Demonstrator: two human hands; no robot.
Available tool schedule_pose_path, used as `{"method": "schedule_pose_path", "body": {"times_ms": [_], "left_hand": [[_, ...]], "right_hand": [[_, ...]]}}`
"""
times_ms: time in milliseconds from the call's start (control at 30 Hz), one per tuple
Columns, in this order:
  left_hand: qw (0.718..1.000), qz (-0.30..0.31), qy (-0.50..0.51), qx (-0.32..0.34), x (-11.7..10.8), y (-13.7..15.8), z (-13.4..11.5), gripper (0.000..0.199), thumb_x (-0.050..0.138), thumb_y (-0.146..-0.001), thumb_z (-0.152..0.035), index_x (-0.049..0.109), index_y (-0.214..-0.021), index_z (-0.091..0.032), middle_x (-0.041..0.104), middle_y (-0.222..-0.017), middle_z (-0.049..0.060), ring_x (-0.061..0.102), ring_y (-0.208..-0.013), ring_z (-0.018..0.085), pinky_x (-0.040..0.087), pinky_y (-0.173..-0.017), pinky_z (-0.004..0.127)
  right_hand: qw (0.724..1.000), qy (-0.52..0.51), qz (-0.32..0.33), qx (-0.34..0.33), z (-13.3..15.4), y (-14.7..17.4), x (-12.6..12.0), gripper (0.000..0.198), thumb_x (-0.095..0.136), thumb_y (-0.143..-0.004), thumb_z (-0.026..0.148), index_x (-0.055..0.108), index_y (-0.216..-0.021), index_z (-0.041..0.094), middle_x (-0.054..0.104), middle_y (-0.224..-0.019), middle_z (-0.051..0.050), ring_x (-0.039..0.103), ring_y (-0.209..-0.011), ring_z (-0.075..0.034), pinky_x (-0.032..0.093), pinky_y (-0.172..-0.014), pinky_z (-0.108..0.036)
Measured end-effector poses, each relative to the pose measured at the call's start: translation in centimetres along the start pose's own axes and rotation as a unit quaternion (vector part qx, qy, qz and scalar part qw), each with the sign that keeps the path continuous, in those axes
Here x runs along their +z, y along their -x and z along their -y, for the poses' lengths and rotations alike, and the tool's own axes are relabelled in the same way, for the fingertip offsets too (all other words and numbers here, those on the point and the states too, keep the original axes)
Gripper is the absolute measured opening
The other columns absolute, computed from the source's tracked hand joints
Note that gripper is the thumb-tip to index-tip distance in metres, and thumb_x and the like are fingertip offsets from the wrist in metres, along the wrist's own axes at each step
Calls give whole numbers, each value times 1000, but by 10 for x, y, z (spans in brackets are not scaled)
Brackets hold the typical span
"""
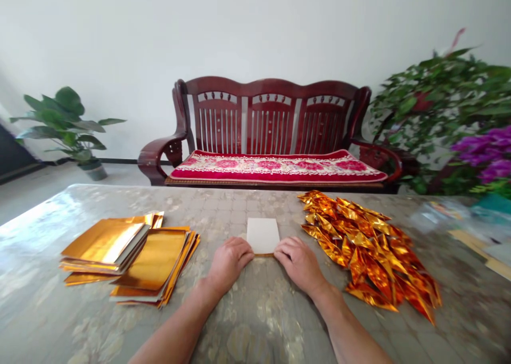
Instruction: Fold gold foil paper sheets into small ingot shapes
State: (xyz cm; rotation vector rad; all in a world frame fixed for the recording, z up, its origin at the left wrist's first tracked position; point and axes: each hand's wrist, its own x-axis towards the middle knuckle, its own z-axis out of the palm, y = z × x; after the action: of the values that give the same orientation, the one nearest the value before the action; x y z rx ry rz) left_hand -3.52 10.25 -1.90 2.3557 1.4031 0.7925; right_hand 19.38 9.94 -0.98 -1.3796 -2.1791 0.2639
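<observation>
A sheet of gold foil paper (263, 235) lies on the table in front of me, its pale side up and a thin gold strip showing along the near edge. My left hand (231, 257) pinches the near left corner. At the near right corner my right hand (297, 260) has its fingers closed on the same edge. To the left are stacks of gold foil sheets (159, 257), some turned grey side up. A heap of folded gold foil pieces (371, 247), pointed at the ends, spreads out on the right.
The table (255, 321) has a patterned, glossy cover. Clear plastic bags (443, 215) and brown card pieces (479, 249) lie at the right. Behind stands a dark red wooden bench (271, 124) with a red floral cushion (275, 166). Plants (66, 122) flank it.
</observation>
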Motion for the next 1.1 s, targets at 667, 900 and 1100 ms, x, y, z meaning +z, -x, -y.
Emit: {"method": "schedule_pose_path", "body": {"times_ms": [667, 900, 1100], "left_hand": [[991, 11, -94, -90, -3, -8, -11, 22, 62, -91, -32, 66, -74, -18, 64, -92, 4, 57, -92, 20, 42, -81, 30], [992, 5, -79, -98, -3, -3, -10, 23, 60, -92, -32, 67, -75, -19, 64, -94, 4, 56, -92, 20, 42, -82, 30], [986, 12, -130, -105, -1, -5, -11, 28, 57, -93, -37, 67, -75, -19, 63, -90, 5, 56, -91, 21, 41, -80, 31]], "right_hand": [[998, 14, 4, 67, -10, -2, 4, 20, 61, -90, 33, 67, -74, 23, 64, -85, 0, 58, -88, -17, 39, -77, -27], [996, 77, 20, 26, -7, -1, 1, 22, 56, -95, 32, 61, -76, 22, 62, -86, 0, 56, -86, -17, 38, -76, -28], [992, 126, 17, 29, -3, -2, 1, 23, 54, -96, 32, 60, -77, 21, 62, -87, -2, 55, -86, -18, 37, -74, -29]]}}
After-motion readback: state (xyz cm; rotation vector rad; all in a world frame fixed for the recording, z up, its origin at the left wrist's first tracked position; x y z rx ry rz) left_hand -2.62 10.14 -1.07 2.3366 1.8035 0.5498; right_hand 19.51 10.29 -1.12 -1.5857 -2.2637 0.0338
